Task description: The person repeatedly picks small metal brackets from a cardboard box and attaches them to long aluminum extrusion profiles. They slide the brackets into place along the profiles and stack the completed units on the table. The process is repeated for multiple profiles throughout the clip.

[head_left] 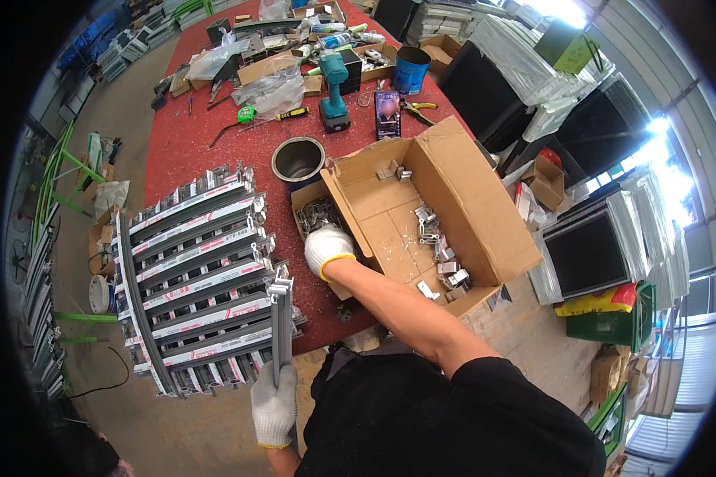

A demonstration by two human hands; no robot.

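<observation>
My left hand point(274, 407), in a white knit glove, is wrapped round a grey metal profile point(282, 334) that stands up on end near the table's front edge. A bright metal fitting point(279, 287) sits at the profile's top. My right hand point(328, 248), gloved too, reaches into a small cardboard box point(307, 194) of small metal parts point(318, 213); its fingertips are hidden among them. Beside it lies a large open carton point(469, 203) with metal brackets point(428, 226) along one side. To the left, a stack of grey profiles point(203, 274) with white printed film lies crisscrossed.
On the red table point(191, 151) stand a metal pot point(298, 161), a teal cordless drill point(334, 91), a blue can point(411, 70) and a dark printed box point(387, 114). Pliers point(419, 110) and a green tape measure point(246, 114) lie nearby. Wrapped panels point(525, 71) lean at the right.
</observation>
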